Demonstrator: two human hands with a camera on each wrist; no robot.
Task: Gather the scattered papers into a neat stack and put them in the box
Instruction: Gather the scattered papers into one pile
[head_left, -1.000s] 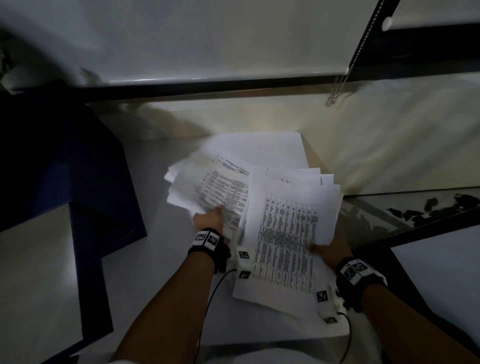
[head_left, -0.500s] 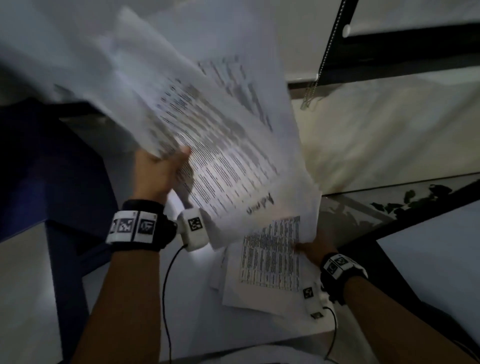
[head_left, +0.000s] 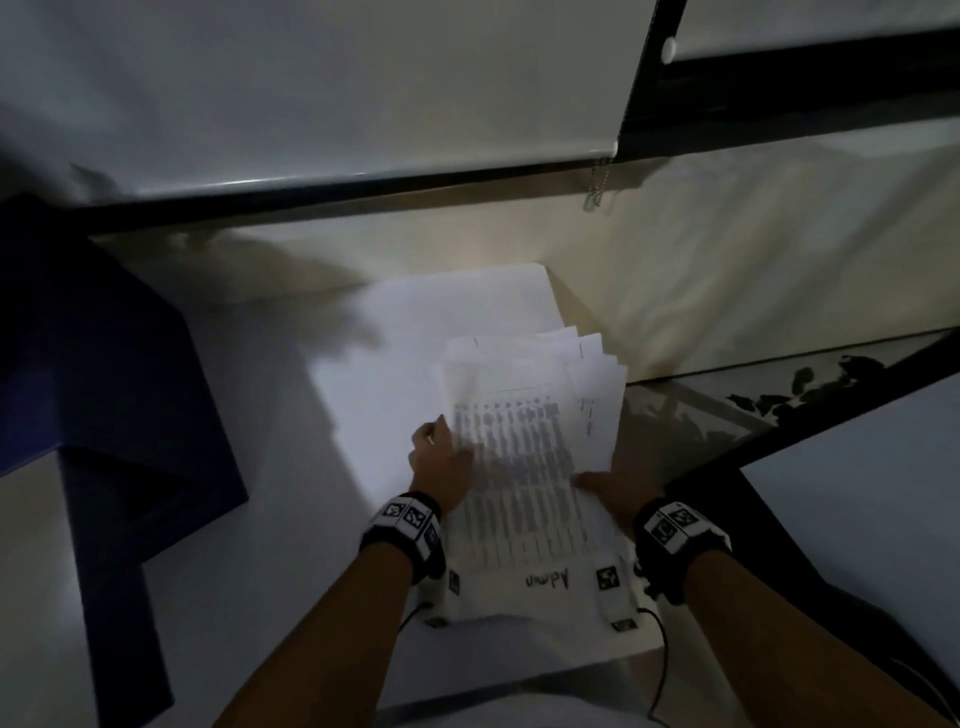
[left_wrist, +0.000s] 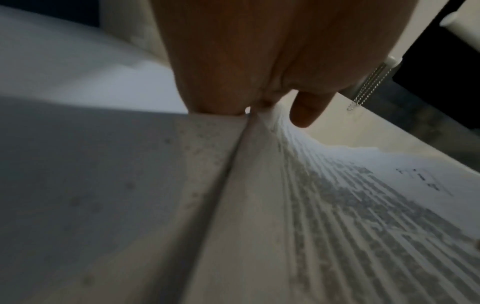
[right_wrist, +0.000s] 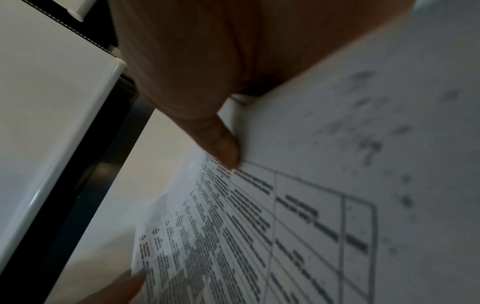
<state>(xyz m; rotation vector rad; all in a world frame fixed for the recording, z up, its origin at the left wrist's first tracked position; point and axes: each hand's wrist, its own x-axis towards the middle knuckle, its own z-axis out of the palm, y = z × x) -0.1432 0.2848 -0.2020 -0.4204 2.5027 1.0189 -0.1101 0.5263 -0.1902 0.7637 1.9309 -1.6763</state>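
Both grips pinch the papers (head_left: 524, 467) by their side edges, left hand (head_left: 439, 462) and right hand (head_left: 618, 491) holding the fanned sheaf just over the pale bench (head_left: 270, 467), a dark blue box (head_left: 104, 395) well apart to the left

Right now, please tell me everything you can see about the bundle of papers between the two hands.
The bundle of papers is white printed sheets, the top one carrying a table of dark text and a handwritten word near the person. The far edges fan out unevenly, so it is not yet squared. The left hand grips its left edge, the right hand its right edge, thumb on top. It is above larger white sheets on the pale table.
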